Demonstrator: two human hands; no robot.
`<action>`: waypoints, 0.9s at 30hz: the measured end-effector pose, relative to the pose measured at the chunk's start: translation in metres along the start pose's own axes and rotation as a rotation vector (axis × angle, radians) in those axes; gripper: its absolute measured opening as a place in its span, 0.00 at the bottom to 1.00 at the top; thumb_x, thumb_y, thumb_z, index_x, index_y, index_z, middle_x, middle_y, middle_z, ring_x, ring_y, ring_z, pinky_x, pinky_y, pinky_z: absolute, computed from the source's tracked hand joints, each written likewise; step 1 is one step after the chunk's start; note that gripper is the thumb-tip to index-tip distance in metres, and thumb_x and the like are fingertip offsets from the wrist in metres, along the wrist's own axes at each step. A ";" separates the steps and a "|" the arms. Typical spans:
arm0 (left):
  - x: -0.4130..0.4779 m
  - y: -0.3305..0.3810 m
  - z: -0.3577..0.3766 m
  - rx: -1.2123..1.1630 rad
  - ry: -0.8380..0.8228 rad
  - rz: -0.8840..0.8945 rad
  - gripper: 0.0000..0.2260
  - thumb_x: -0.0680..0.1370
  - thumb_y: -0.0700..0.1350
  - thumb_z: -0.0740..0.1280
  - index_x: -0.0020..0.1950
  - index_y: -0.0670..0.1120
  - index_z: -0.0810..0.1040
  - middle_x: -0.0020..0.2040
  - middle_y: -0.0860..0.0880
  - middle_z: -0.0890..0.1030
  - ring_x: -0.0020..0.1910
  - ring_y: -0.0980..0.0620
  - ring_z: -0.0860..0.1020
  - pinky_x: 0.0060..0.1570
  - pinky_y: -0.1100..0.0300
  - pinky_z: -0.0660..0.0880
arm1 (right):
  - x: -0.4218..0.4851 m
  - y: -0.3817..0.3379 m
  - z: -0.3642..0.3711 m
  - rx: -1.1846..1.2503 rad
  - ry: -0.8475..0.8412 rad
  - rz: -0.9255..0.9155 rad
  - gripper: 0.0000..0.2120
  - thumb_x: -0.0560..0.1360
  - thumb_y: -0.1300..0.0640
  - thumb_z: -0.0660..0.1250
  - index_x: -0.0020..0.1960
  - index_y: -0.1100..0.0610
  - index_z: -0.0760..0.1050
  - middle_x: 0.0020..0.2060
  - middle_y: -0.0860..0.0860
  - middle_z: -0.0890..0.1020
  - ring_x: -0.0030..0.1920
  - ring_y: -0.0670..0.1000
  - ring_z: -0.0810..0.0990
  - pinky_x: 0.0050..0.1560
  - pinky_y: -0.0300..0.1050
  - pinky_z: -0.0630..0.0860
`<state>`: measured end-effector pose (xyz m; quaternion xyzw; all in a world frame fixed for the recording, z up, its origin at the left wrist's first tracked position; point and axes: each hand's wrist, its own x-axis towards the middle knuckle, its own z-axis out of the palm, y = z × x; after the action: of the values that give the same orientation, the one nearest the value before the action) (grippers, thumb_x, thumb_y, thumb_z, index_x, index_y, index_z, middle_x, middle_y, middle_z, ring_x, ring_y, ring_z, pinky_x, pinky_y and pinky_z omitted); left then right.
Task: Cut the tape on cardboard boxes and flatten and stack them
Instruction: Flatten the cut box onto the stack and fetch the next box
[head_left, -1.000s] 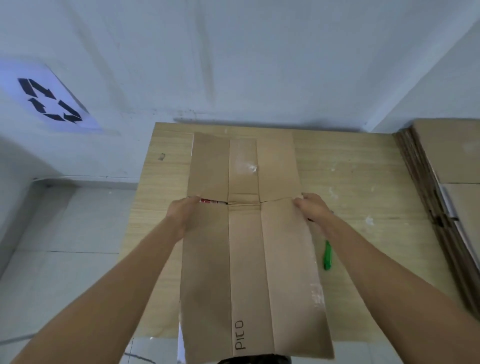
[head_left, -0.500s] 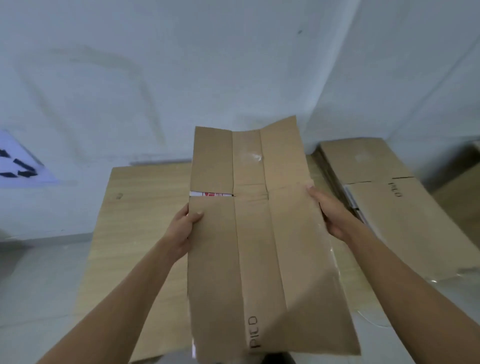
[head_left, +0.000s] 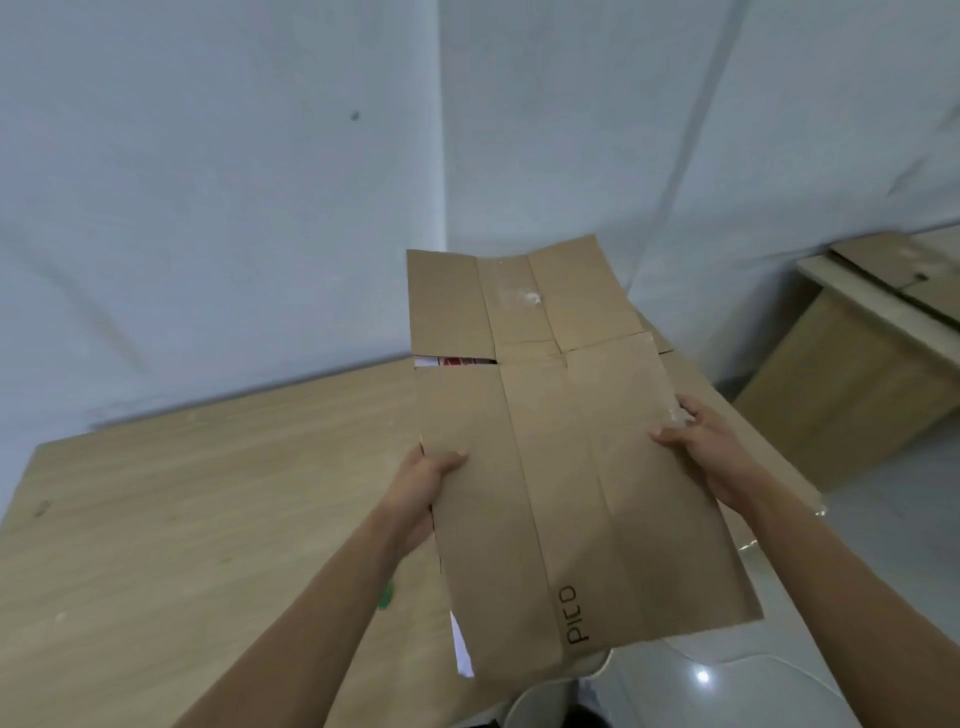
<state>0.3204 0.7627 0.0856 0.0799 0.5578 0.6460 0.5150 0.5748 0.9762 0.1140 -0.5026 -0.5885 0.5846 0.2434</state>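
Note:
A flattened brown cardboard box (head_left: 561, 467) with "PILO" written near its close end is held up in the air, flaps pointing away from me. My left hand (head_left: 423, 486) grips its left edge, thumb on top. My right hand (head_left: 698, 441) grips its right edge. Under the box and my right arm lies the stack of flattened boxes (head_left: 727, 415), mostly hidden. A green cutter (head_left: 385, 598) peeks out on the table beside my left forearm.
The wooden table (head_left: 182, 509) spreads to the left, against a pale wall. A second wooden desk (head_left: 857, 364) with flat cardboard on it stands at the right. Shiny floor shows at the lower right.
The box has come off the table and been carried to the right, over the stack. My view has turned right, so the table has slid left and the recycling sign is out of sight.

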 end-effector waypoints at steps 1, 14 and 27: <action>0.005 -0.013 0.021 -0.002 0.024 0.003 0.11 0.80 0.34 0.65 0.62 0.39 0.79 0.53 0.39 0.86 0.47 0.42 0.85 0.43 0.49 0.83 | 0.012 -0.001 -0.019 0.001 -0.004 0.009 0.20 0.74 0.73 0.67 0.63 0.59 0.76 0.46 0.58 0.85 0.41 0.53 0.83 0.36 0.41 0.82; 0.068 -0.073 0.188 -0.009 0.249 -0.089 0.07 0.81 0.34 0.66 0.56 0.41 0.80 0.49 0.39 0.86 0.44 0.40 0.85 0.43 0.45 0.83 | 0.120 0.019 -0.173 -0.374 -0.168 0.090 0.23 0.77 0.66 0.66 0.70 0.52 0.71 0.52 0.50 0.80 0.51 0.49 0.80 0.46 0.45 0.77; 0.109 -0.112 0.194 0.638 0.422 -0.087 0.36 0.68 0.52 0.74 0.74 0.46 0.70 0.72 0.46 0.74 0.66 0.43 0.74 0.64 0.51 0.73 | 0.179 0.071 -0.184 -0.737 -0.142 0.233 0.34 0.80 0.52 0.67 0.80 0.58 0.56 0.76 0.60 0.63 0.74 0.62 0.66 0.72 0.53 0.64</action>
<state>0.4664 0.9518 0.0149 0.0777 0.8274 0.4198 0.3648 0.6899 1.2015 0.0300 -0.5778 -0.7135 0.3913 -0.0627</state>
